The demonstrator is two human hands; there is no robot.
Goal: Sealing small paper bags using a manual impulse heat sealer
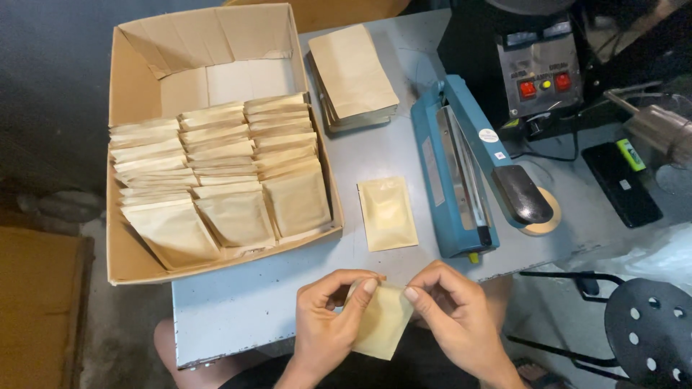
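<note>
Both my hands hold one small tan paper pouch [382,324] at the table's near edge. My left hand [328,317] pinches its top left corner, and my right hand [450,313] pinches its top right. A second flat tan pouch [387,213] lies on the grey table [252,295] just beyond them. To its right stands a blue hand-lever heat sealer [461,173] with a black handle, its arm raised.
A cardboard box [122,259] at the left holds three rows of upright pouches. A stack of empty pouches [352,72] lies at the back. A control unit with red buttons [540,72] and a black phone [621,184] sit at the right. A black perforated stool [649,324] stands at the lower right.
</note>
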